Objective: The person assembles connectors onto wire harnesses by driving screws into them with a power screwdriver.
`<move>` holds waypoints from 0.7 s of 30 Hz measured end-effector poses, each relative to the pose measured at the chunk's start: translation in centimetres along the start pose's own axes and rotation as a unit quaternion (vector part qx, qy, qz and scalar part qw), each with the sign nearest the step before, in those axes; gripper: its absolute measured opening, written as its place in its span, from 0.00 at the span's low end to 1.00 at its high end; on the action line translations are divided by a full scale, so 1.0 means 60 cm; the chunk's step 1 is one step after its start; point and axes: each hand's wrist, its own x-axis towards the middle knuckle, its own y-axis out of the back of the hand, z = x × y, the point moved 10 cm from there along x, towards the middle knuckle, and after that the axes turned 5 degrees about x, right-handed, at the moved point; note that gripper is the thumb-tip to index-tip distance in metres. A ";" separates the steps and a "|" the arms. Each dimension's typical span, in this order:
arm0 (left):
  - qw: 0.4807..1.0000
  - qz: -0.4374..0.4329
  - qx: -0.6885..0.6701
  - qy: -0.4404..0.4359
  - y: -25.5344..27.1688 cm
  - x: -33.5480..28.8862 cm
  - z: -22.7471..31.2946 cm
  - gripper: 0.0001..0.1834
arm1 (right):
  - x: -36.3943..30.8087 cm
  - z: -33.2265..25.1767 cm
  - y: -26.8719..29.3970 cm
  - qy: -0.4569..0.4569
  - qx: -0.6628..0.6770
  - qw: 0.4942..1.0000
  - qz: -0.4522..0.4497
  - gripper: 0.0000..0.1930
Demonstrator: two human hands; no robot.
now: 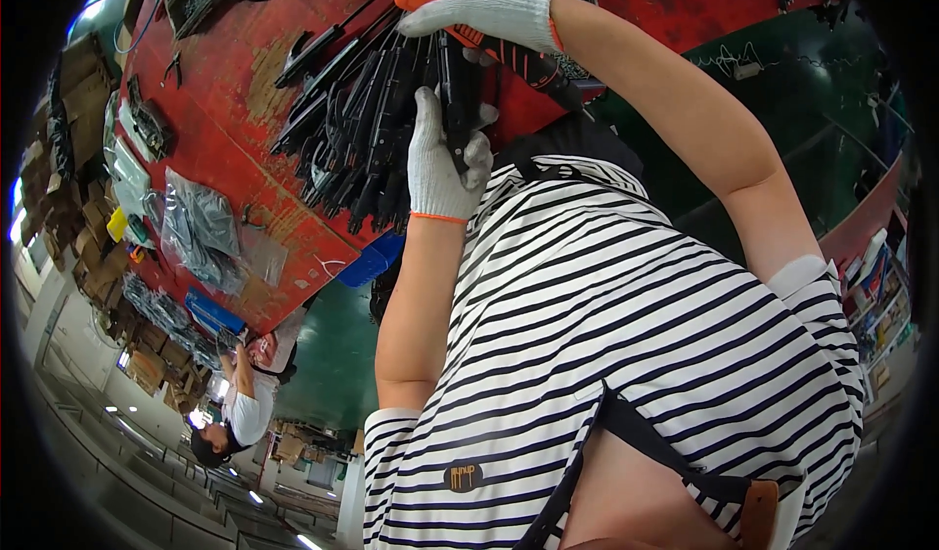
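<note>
My left hand, in a white knit glove, is closed around a long black part. Its thumb lies along one side and its fingers curl round the other. Farther out, my right hand, gloved the same way, wraps over an orange and black power screwdriver, whose dark end slants back toward my body. The tool passes close to the upper end of the black part; whether they touch, I cannot tell. Just left of my left hand, a heap of long black parts spreads over the red worktable.
A blue bin sits at the table's near edge. Clear plastic bags of parts and pliers lie on the left. A tray of small metal pieces is beside the screwdriver. Another person works at the far lower left.
</note>
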 end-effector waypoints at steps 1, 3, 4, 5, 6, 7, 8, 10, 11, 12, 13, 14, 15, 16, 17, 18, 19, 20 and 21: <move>1.000 -0.001 0.001 0.003 0.002 0.006 -0.003 0.37 | -0.005 -0.005 0.005 -0.002 0.001 1.000 0.003 0.33; 0.997 -0.063 -0.003 0.039 -0.011 0.010 -0.014 0.36 | -0.017 -0.015 0.006 -0.011 0.003 1.000 -0.001 0.26; 0.997 -0.065 -0.003 0.042 -0.008 0.012 -0.012 0.36 | -0.022 -0.029 0.014 -0.013 0.003 1.000 0.001 0.26; 0.997 -0.058 -0.002 0.048 -0.005 0.017 -0.011 0.35 | -0.028 -0.035 0.020 -0.047 0.024 0.998 -0.019 0.26; 0.997 -0.048 -0.006 0.052 -0.004 0.020 -0.011 0.35 | -0.036 -0.037 0.021 -0.081 0.042 0.995 -0.045 0.25; 0.998 -0.027 0.010 0.057 0.003 0.017 -0.006 0.35 | -0.049 -0.044 0.020 -0.085 0.038 0.995 -0.044 0.25; 0.996 -0.064 0.007 0.067 -0.012 0.012 -0.004 0.35 | -0.070 -0.076 0.048 -0.009 0.025 0.999 0.036 0.26; 0.993 -0.094 -0.010 0.073 -0.018 0.007 0.004 0.35 | -0.080 -0.087 0.116 -0.007 0.084 0.991 0.102 0.28; 0.992 -0.100 -0.008 0.078 -0.023 0.007 0.007 0.36 | -0.077 -0.081 0.174 0.059 0.104 0.980 0.159 0.28; 0.994 -0.095 0.002 0.062 -0.018 0.006 0.013 0.36 | -0.117 -0.113 0.194 0.076 0.122 0.971 0.188 0.27; 0.995 -0.090 0.012 0.044 -0.015 0.007 0.017 0.36 | -0.159 -0.144 0.215 0.093 0.141 0.961 0.217 0.25; 0.995 -0.089 0.025 0.028 -0.021 0.008 0.022 0.36 | -0.190 -0.156 0.230 0.199 0.239 0.932 0.186 0.22; 0.996 -0.081 0.026 0.003 -0.023 0.011 0.031 0.35 | -0.212 -0.162 0.237 0.301 0.330 0.883 0.143 0.18; 0.995 -0.090 0.028 0.015 -0.022 0.006 0.027 0.35 | -0.220 -0.135 0.238 0.301 0.347 0.874 0.158 0.14; 0.993 -0.106 0.035 0.031 -0.032 0.010 0.024 0.35 | -0.213 -0.085 0.253 0.305 0.342 0.873 0.167 0.14; 0.995 -0.090 0.032 0.020 -0.021 0.010 0.028 0.35 | -0.175 -0.018 0.260 0.346 0.471 0.805 0.098 0.14; 0.996 -0.084 0.030 0.019 -0.022 0.012 0.028 0.35 | -0.169 0.014 0.273 0.378 0.582 0.719 0.041 0.14; 0.997 -0.076 0.021 0.018 -0.018 0.015 0.028 0.35 | -0.203 0.045 0.306 0.341 0.361 0.807 0.320 0.16; 0.997 -0.068 0.026 0.000 -0.016 0.018 0.033 0.35 | -0.198 0.056 0.303 0.338 0.360 0.809 0.319 0.16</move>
